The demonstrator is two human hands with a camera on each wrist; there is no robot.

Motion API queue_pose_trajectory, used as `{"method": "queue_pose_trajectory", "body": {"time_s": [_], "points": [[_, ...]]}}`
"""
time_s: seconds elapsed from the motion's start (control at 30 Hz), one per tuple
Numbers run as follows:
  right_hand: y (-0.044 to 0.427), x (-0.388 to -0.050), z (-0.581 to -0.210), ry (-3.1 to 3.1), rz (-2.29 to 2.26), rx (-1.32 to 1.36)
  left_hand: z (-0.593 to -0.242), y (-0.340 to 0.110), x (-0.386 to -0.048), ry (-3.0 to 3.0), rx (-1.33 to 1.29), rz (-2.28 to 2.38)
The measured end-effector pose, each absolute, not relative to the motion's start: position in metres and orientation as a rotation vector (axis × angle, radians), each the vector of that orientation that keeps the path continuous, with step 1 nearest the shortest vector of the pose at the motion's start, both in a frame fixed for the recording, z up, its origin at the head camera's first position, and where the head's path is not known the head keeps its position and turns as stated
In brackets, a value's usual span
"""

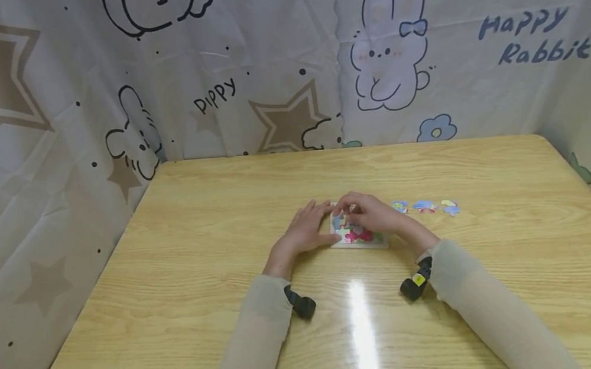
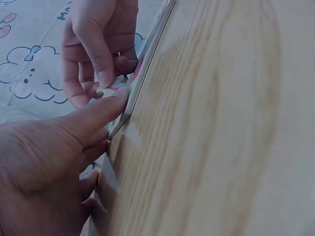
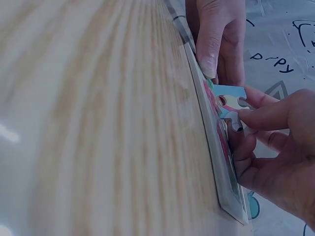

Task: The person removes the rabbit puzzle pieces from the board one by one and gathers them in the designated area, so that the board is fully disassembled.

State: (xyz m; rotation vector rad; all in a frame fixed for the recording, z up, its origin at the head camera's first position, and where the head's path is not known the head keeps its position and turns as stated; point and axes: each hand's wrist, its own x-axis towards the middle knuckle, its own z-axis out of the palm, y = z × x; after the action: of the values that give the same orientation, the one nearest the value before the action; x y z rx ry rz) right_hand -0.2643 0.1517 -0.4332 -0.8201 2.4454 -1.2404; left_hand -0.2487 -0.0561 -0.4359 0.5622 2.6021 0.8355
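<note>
A small jigsaw puzzle tray (image 1: 359, 246) with a pale rim and pink, green and blue picture parts lies on the table. My left hand (image 1: 307, 228) rests along its left side, the thumb pressing on the lower left corner and the fingers near the upper left. Above the tray, my right hand (image 1: 372, 213) pinches a puzzle piece (image 3: 231, 92) between thumb and fingers. In the right wrist view this piece shows light blue, yellow and pink, tilted over the tray's surface. The right hand's fingers hide part of the picture.
Right of the tray lie three loose pieces in a row: one puzzle piece (image 1: 400, 206) near the right wrist, another piece (image 1: 426, 206), and a blue-and-yellow piece (image 1: 450, 207). The wooden table (image 1: 180, 314) meets a printed cloth (image 1: 273, 62) behind and at the sides.
</note>
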Motion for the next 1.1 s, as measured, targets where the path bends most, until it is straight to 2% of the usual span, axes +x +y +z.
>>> {"method": "queue_pose_trajectory", "body": {"time_s": [0.4,0.97,1.1], "points": [[0.1528,-0.2691,-0.4298,2.369,-1.286,-0.681,-0.4339,-0.0576,-0.2481,2.598,0.556,0.836],[0.1444,-0.267,-0.4277,2.501,-1.161,-0.689,-0.4358,-0.057,-0.2473,2.615,0.568,0.806],[0.1442,-0.2666,-0.4269,2.523,-1.143,-0.623,-0.4359,-0.0567,-0.247,2.621,0.582,0.79]]}}
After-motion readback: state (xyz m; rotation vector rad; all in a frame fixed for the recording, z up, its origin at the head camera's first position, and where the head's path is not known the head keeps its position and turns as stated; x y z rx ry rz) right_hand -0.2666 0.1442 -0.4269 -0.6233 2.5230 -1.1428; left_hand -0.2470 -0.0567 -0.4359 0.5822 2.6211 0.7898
